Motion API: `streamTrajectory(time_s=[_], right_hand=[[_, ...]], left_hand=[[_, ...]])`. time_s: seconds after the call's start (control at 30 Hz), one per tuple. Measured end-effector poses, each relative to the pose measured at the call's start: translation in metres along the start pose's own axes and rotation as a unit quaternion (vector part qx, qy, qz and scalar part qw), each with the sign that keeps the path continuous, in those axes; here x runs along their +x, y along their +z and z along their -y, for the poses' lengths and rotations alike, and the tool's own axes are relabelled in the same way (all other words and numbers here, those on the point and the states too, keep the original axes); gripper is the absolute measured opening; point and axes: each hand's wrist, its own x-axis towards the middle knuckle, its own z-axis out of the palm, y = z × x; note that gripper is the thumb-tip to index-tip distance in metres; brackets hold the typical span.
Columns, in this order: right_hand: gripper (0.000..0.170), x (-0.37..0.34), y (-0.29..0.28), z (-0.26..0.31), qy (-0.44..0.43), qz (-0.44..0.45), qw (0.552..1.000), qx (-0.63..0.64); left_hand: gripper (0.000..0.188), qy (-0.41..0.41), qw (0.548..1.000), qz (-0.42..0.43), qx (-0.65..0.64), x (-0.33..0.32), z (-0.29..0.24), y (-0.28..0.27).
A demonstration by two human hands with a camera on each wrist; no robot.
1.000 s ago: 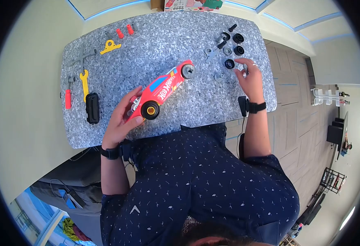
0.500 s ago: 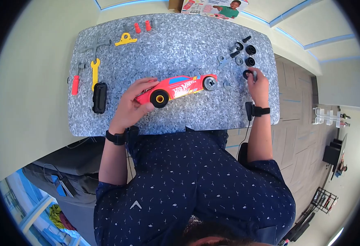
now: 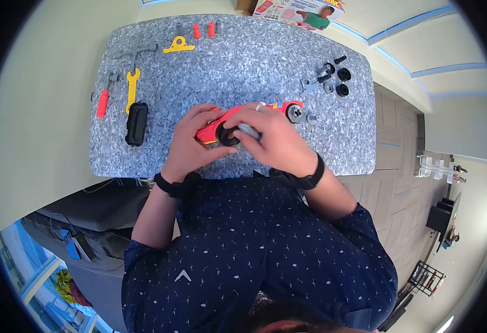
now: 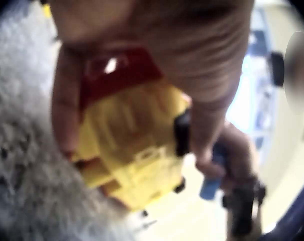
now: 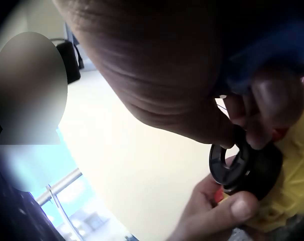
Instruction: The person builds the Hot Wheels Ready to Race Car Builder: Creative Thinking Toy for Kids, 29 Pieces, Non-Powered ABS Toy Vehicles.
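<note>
A red toy car point(image 3: 206, 134) with a yellow underside point(image 4: 137, 150) is gripped at its rear by the left hand point(image 3: 191, 145), thumb near the black rear wheel point(image 5: 267, 173). Over that wheel is the right hand point(image 3: 281, 140). Its thumb and a fingertip pinch a black ring point(image 5: 218, 163) right at the wheel's face, as the right wrist view shows. Against the same hand's curled fingers lies a grey rod-like piece point(image 3: 249, 131), bluish in the wrist views and partly hidden. The front wheel is a bare grey hub point(image 3: 295, 113).
Beside the car's nose lies a small grey hub piece point(image 3: 313, 118). Black wheels point(image 3: 343, 82) and other small parts sit back right. A yellow wrench point(image 3: 132, 91), a red-handled tool point(image 3: 103, 104) and a black tray-like part point(image 3: 137, 124) lie left. A printed box point(image 3: 299, 12) stands behind.
The right hand has taken the black ring from the table's right side and brought it leftward to the car's rear wheel. The left hand still holds the car, swung closer to level.
</note>
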Motion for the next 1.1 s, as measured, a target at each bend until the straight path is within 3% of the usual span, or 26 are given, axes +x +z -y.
streamTrajectory(time_s=[0.13,0.33,0.43,0.73,0.83,0.93,0.97,1.03,1.1], right_hand=[[0.026,0.006,0.013,0.006,0.000,-0.014,0.998,-0.061],[0.032,0.003,0.002,0.005,0.044,0.003,0.999,0.000],[0.033,-0.001,0.005,-0.006,-0.015,0.015,1.000,-0.003],[0.031,-0.006,0.012,-0.006,0.011,-0.025,0.999,0.017],[0.020,-0.013,0.003,-0.004,0.028,-0.120,0.984,0.126],[0.014,-0.027,-0.019,0.002,0.110,-0.110,0.905,0.396],[0.016,-0.032,-0.025,0.009,0.137,-0.132,0.900,0.392],[0.015,-0.049,-0.044,-0.007,0.142,-0.229,0.940,0.210],[0.014,-0.060,-0.073,-0.027,0.176,-0.296,0.939,-0.003]], left_hand=[[0.080,-0.001,1.000,-0.012,0.020,-0.003,0.000,0.001],[0.077,-0.006,1.000,-0.013,-0.011,-0.001,-0.006,0.000],[0.079,-0.008,1.000,-0.015,-0.014,-0.002,-0.005,0.002],[0.079,-0.005,1.000,-0.018,0.002,-0.004,-0.001,0.003],[0.082,-0.014,1.000,-0.010,-0.009,-0.004,-0.004,0.001],[0.085,-0.013,1.000,-0.008,-0.006,-0.004,-0.004,0.000],[0.086,-0.015,1.000,-0.004,-0.005,-0.003,-0.003,0.000],[0.089,-0.016,1.000,0.005,-0.006,-0.003,-0.004,-0.002],[0.091,-0.016,1.000,0.013,-0.008,-0.002,-0.005,-0.003]])
